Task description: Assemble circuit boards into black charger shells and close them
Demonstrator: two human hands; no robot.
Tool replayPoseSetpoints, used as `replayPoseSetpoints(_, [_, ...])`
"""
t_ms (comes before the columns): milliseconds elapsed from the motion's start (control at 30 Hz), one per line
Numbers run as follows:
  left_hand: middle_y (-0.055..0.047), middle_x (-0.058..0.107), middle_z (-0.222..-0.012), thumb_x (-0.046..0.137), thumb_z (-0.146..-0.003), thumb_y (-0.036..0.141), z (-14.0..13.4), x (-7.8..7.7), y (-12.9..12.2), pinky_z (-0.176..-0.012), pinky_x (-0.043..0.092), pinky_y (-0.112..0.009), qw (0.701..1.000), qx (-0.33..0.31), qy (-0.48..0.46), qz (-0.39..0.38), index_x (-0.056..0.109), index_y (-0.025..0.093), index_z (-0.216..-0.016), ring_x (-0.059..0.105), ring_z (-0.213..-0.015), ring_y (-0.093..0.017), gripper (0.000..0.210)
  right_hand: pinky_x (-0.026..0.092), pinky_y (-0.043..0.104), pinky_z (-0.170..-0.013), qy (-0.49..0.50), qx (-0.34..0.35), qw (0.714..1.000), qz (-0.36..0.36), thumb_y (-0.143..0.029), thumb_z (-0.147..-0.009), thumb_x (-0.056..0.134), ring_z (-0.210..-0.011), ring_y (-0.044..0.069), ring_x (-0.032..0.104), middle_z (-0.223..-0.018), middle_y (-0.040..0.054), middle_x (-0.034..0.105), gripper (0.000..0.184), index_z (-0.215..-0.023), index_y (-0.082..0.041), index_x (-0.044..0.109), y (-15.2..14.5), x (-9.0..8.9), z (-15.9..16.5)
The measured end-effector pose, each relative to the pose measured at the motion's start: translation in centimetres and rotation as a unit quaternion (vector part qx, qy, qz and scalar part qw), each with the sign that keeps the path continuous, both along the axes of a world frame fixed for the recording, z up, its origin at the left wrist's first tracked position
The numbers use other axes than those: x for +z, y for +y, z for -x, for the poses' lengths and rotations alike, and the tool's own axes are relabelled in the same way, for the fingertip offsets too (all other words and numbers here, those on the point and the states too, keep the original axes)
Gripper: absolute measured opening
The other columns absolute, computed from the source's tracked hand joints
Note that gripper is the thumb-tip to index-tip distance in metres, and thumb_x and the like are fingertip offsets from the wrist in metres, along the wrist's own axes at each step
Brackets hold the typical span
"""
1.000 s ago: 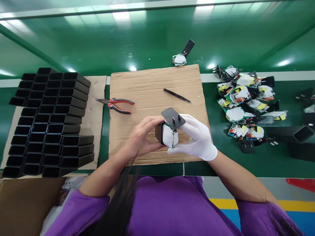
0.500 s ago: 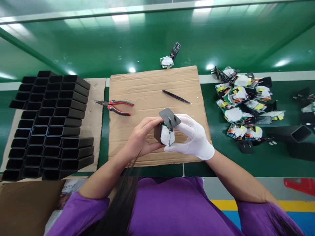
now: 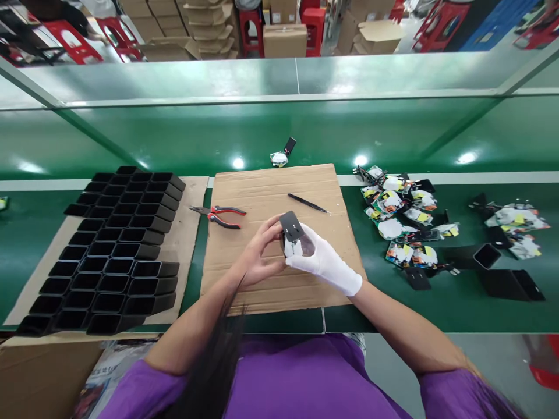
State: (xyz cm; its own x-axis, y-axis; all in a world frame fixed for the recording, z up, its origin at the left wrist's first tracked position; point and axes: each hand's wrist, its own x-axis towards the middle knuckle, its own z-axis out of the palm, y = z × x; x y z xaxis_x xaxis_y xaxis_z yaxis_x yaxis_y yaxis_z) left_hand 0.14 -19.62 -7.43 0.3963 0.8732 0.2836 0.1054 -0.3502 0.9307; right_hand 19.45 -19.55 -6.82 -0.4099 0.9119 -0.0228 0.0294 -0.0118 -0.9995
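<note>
Over the cardboard sheet (image 3: 244, 285), both hands hold a power adapter that is partly inside its black casing. My bare left hand (image 3: 262, 256) is closed around the casing, which its fingers mostly hide. My right hand (image 3: 325, 265), in a white glove, grips the adapter's white-coated circuit board (image 3: 292, 248) from the right, thumb below and fingers above. The black plug plate (image 3: 291, 226) with its pins tilts over the board's upper end. Left of the hands lie red-and-black pliers (image 3: 225, 215), and beyond them a pair of black tweezers (image 3: 308, 203).
Rows of hollow black casings (image 3: 109, 250) stand at the left on cardboard. A pile of circuit boards with plugs (image 3: 395, 203) lies at the right, with black cases (image 3: 510, 284) farther right. One single board (image 3: 279, 158) sits behind the cardboard sheet.
The camera view has tilted up, so stools and boxes beyond the bench now show. The plug plate has turned more upright against the board. Both hands keep their hold.
</note>
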Motion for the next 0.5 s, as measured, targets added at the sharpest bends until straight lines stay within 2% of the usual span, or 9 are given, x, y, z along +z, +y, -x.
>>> replayPoseSetpoints(33, [-0.016,0.046,-0.152,0.074,-0.079,0.041,0.1,0.0,0.1,-0.102,0.054,-0.043,0.997,-0.025,-0.044,0.055,0.055,0.025,-0.137,0.052,-0.135,-0.031,0.063,0.054,0.039,-0.096,-0.017,-0.009,1.0,-0.001,-0.045,-0.067,0.081,-0.109,0.024,0.067,-0.127,0.0124,0.066,0.085,-0.14,-0.018,0.046,0.0,0.4,0.0])
replayPoseSetpoints(100, [-0.015,0.053,-0.146,0.074,-0.08,0.044,0.0,0.1,0.2,-0.097,0.056,-0.041,0.98,-0.043,-0.111,0.16,0.056,0.026,-0.136,0.057,-0.129,-0.031,0.061,0.052,0.04,-0.099,-0.057,-0.031,0.998,-0.012,-0.042,-0.068,0.08,-0.111,0.024,0.066,-0.129,0.0113,0.065,0.083,-0.141,-0.019,0.047,-0.2,1.1,0.0])
replayPoseSetpoints(200, [-0.013,0.068,-0.126,0.08,-0.076,0.04,-0.7,0.6,0.1,-0.089,0.056,-0.033,0.952,-0.011,-0.151,0.265,0.064,0.024,-0.128,0.067,-0.112,-0.027,0.057,0.053,0.04,-0.098,-0.109,-0.049,0.992,-0.033,-0.038,-0.073,0.075,-0.105,0.023,0.068,-0.119,0.0066,0.07,0.07,-0.137,-0.021,0.053,-0.5,2.1,0.3])
replayPoseSetpoints(333, [-0.01,0.074,-0.112,0.084,-0.07,0.041,-1.6,0.9,-0.1,-0.081,0.055,-0.027,0.93,0.025,-0.199,0.309,0.069,0.021,-0.119,0.07,-0.098,-0.022,0.055,0.055,0.041,-0.094,-0.141,-0.058,0.987,-0.045,-0.042,-0.077,0.069,-0.096,0.024,0.069,-0.106,0.0055,0.072,0.059,-0.131,-0.019,0.059,-0.4,2.2,0.9])
replayPoseSetpoints(500, [-0.009,0.075,-0.108,0.085,-0.066,0.044,-2.2,0.7,-0.1,-0.076,0.054,-0.027,0.919,0.064,-0.231,0.314,0.071,0.019,-0.111,0.07,-0.094,-0.022,0.053,0.057,0.039,-0.093,-0.111,-0.081,0.99,-0.02,-0.044,-0.077,0.07,-0.097,0.023,0.07,-0.106,0.0043,0.074,0.059,-0.131,-0.021,0.06,0.1,0.4,1.7])
